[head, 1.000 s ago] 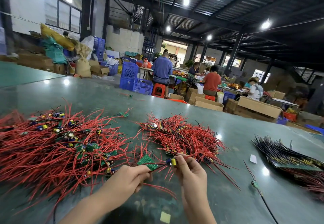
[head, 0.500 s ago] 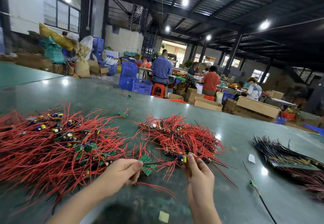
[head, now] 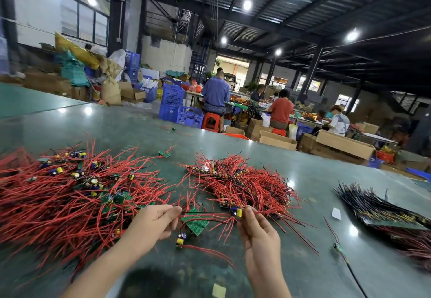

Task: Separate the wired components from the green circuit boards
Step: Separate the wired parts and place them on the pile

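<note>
— Left hand [head: 156, 221] first: what's it doing?

— It pinches a wire end between thumb and fingers, just left of the green circuit boards [head: 195, 221], which sit low over the desk [head: 303, 176] between both hands. A second yellow-and-blue part [head: 180, 239] hangs just below them.

— And the right hand [head: 256, 230]?

— It grips a wired component [head: 236, 211] with a yellow-and-blue body, its wires running back toward the boards. Whether it has already come free I can't tell.

— What could go wrong?

— Pulling by the thin wire could snap it or slip it from the left fingers. The loose red pile [head: 245, 183] just behind could snag the trailing leads and drag sorted pieces back into a tangle.
</note>
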Motion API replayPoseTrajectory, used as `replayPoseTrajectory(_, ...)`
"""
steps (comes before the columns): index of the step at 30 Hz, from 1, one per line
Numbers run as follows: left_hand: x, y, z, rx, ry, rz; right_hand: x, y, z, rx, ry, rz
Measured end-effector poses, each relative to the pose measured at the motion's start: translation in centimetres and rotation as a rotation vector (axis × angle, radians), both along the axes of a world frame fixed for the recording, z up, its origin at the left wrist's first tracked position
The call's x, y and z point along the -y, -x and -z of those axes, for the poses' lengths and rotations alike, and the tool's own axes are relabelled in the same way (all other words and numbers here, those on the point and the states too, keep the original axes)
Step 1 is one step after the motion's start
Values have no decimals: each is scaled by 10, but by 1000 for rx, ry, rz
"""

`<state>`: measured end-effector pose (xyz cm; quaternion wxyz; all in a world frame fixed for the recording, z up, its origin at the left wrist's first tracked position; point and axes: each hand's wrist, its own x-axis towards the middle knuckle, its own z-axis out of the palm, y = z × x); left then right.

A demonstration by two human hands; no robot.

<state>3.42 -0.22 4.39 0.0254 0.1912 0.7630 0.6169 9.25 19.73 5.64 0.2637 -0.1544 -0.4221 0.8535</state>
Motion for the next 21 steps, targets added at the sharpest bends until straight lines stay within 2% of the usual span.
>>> replayPoseTrajectory(3,3,-6,2,-417,484,-355,1,1,1,-10,-82,46)
replayPoseTrajectory(4,4,-7,3,-572,555,-496,1,1,1,-17,-84,55)
replayPoseTrajectory(5,5,-8,3,-717,542,-603,1,0,0,-20,-77,60)
replayPoseTrajectory(7,2,-9,5,-978,399,-754,1,0,0,-5,-74,78)
replayPoseTrajectory(10,-7,-14,12,-1232,261,-702,3,-1,1,9,-58,92)
replayPoseTrajectory(14,-32,-29,15,-1380,365,-512,16,-1,1,-10,78,-60)
replayPoseTrajectory(18,-35,-31,12,-1343,512,-467,30,-2,-1,-47,55,-278)
replayPoseTrajectory(21,-29,-31,6,-1293,500,-484,36,-3,0,-52,-21,-369)
